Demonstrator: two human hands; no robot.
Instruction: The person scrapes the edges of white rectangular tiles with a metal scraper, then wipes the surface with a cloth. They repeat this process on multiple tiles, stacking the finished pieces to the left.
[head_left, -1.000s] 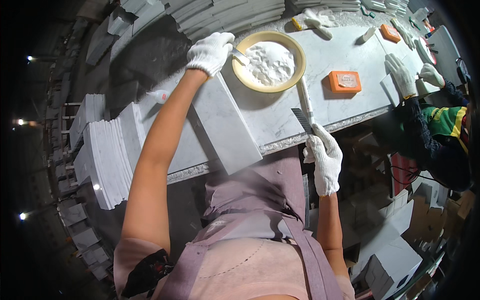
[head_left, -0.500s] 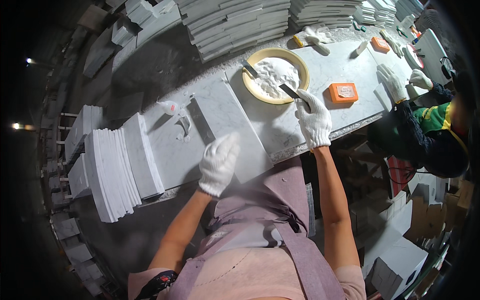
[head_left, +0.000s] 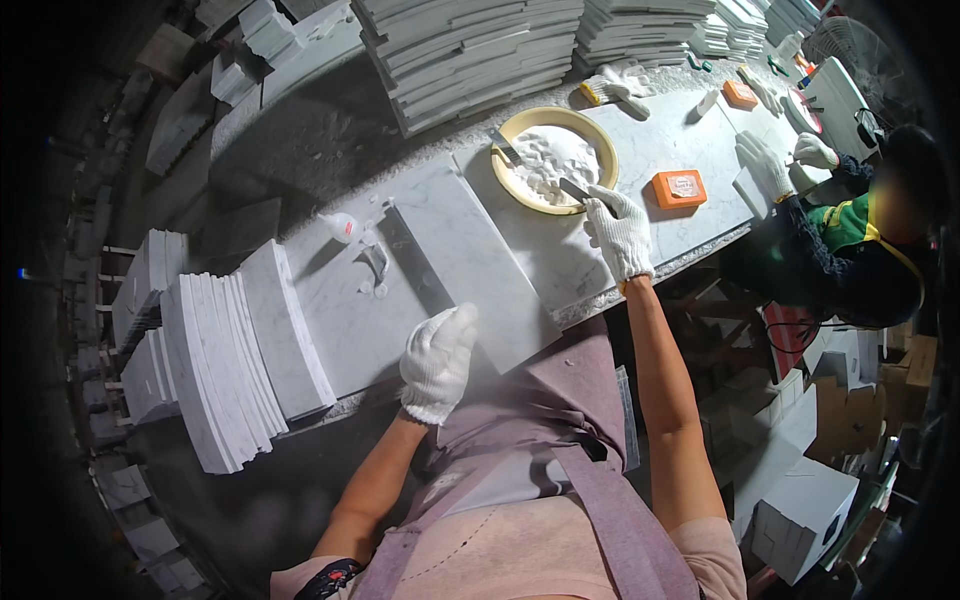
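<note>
My right hand (head_left: pixel 620 235), in a white knit glove, is closed around a dark flat-bladed putty knife (head_left: pixel 573 190). The blade lies over the near right rim of a yellow bowl (head_left: pixel 612 160) of white powder (head_left: pixel 552 160). A second putty knife (head_left: pixel 506 146) leans on the bowl's left rim. My left hand (head_left: pixel 440 355), gloved too, is closed beside the near left edge of a pale grey marble tile (head_left: pixel 475 255); whatever its fingers hold is hidden. This tile sits raised on the worktop, its near corner reaching past the table edge.
Left of the tile are a small white squeeze bottle (head_left: pixel 341 227) and whitish scraps (head_left: pixel 376 265). Tile stacks stand at the left (head_left: pixel 225 370) and back (head_left: pixel 470 60). An orange box (head_left: pixel 679 189) lies right of the bowl. A co-worker's gloved hands (head_left: pixel 765 165) are at the far right.
My left hand has shifted slightly down and is no longer blurred by motion. The putty knife in my right hand has tipped a little at the bowl's rim. The whole view has shifted slightly.
</note>
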